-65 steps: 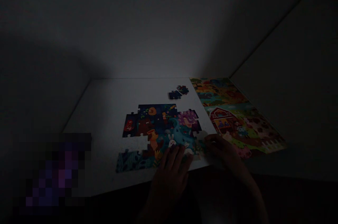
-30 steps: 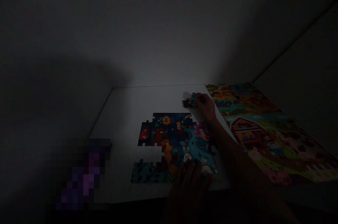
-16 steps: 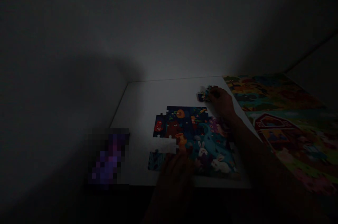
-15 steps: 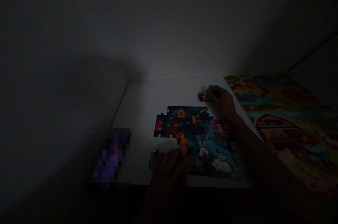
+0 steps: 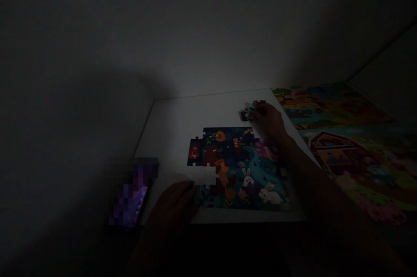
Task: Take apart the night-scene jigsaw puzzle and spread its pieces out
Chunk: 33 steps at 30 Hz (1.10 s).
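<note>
A partly joined jigsaw puzzle [image 5: 247, 155] with rabbits, a bear and other animals lies on a white board [image 5: 172, 133]. My left hand [image 5: 176, 201] rests at its lower left corner, fingers stretched out flat beside a teal puzzle piece [image 5: 203, 194]. Just above that piece, a gap shows bare board. Farther back, my right hand [image 5: 270, 120] has its fingertips pinched on a puzzle piece [image 5: 250, 113] in a small cluster. Another loose piece [image 5: 259, 102] shows behind the fingers, which partly hide the cluster. My right forearm covers part of the puzzle's right edge.
To the right lie two colourful pictures, a farm scene with a red barn [image 5: 335, 146] and an orange and green landscape [image 5: 319, 103]. A pixelated purple object [image 5: 130, 198] stands left of the board. Pale walls rise behind; the scene is very dark.
My left hand has slid left off the puzzle's lower part, uncovering the orange animal and lower pieces. My right hand stays at the loose pieces. The view has shifted slightly.
</note>
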{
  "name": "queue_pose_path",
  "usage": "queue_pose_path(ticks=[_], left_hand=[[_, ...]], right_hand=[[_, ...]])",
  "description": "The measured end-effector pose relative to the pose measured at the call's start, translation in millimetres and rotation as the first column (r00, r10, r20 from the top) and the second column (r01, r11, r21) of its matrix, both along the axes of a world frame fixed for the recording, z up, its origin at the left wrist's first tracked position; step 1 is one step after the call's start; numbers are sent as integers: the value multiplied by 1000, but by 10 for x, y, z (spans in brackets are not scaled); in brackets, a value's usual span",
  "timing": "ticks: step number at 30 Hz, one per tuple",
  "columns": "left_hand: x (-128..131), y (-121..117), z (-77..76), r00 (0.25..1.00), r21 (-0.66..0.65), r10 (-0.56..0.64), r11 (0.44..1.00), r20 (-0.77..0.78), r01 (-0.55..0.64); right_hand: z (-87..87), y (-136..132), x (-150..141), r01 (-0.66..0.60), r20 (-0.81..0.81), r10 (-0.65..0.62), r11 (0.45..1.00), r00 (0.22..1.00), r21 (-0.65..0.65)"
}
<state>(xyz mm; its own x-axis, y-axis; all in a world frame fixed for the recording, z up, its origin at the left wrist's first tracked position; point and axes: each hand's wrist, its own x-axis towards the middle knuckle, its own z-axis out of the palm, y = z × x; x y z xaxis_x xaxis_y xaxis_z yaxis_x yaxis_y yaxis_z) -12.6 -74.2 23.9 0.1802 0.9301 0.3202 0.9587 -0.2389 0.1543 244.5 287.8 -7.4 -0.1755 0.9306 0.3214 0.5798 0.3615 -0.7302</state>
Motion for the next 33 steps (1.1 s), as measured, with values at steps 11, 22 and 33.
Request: queue_pose_path(ticks=[11, 22, 33], left_hand=[[-148, 57, 57, 998, -101, -54, 993, 20, 56], [-123, 84, 109, 993, -15, -103, 994, 64, 105], [-132, 97, 138, 987, 3, -131, 991, 90, 131]], right_hand=[[25, -3, 9, -16, 26, 16, 1000, 1000, -4], [22, 2, 8, -16, 39, 16, 1000, 999, 11], [47, -16, -7, 8, 57, -7, 1000, 998, -12]])
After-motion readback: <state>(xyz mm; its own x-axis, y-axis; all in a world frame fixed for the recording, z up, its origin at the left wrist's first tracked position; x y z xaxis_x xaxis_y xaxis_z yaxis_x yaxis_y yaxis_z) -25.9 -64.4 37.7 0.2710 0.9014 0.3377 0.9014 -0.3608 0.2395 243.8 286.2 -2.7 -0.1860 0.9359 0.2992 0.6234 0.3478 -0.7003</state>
